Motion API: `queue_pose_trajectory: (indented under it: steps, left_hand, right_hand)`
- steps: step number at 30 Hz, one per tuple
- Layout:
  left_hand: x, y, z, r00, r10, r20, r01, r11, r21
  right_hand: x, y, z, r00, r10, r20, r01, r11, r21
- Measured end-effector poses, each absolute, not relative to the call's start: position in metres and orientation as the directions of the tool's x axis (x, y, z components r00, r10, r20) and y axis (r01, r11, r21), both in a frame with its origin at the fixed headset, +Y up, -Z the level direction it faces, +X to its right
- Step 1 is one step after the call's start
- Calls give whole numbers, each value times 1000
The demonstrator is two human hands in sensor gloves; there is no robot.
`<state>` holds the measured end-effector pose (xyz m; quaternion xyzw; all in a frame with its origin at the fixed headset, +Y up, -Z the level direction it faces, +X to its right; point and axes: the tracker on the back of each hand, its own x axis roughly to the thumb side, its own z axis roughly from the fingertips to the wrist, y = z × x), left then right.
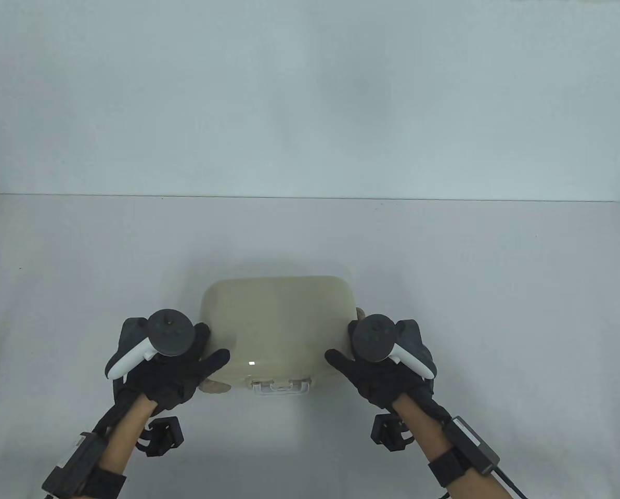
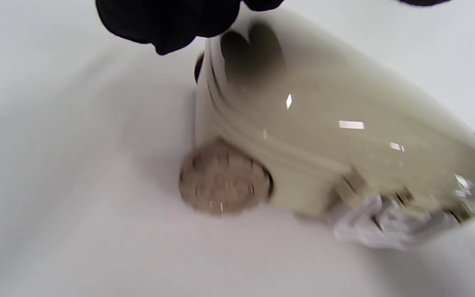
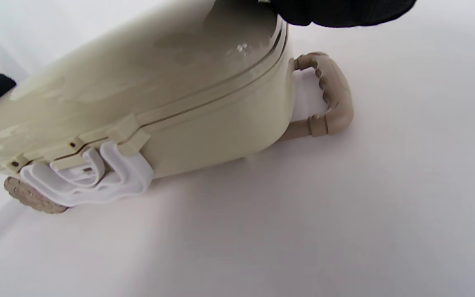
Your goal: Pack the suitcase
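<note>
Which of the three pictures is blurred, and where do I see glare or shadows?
Left wrist view: motion blur smears the round tan wheel and white plastic latch; bright glare spots sit on the glossy beige hard-shell suitcase. Right wrist view: sharp, with only soft reflections on the lid. Table view: even light, one small glare spot near the latch, and a faint shadow in front of the suitcase.

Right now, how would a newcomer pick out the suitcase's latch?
Start at the cream suitcase lying between both hands. On its near edge, facing the person, sits the white plastic latch. It is the only white fitting; the wheel and carry handle are tan.
</note>
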<state>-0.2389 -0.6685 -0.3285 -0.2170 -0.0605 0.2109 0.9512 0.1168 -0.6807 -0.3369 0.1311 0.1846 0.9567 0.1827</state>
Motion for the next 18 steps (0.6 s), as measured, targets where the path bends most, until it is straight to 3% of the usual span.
queue_pose_trajectory:
  steps: [5, 7, 12, 18]
  left_hand:
    - [-238, -655, -376, 872, 489, 6, -450, 807, -383]
    - [-236, -658, -394, 862, 507, -10, -471, 793, -385]
    - [-227, -676, -428, 870, 492, -27, -442, 755, -484]
    - [-222, -690, -437, 925, 380, 4, -319, 781, -536]
  right_hand:
    - [125, -658, -321, -904, 359, 233, -306, -923, 234]
    - [127, -655, -314, -898, 357, 256, -303, -926, 226]
    - [119, -670, -304, -858, 406, 314, -270, -877, 397]
    - [104, -708, -304, -836, 484, 259, -272, -776, 569]
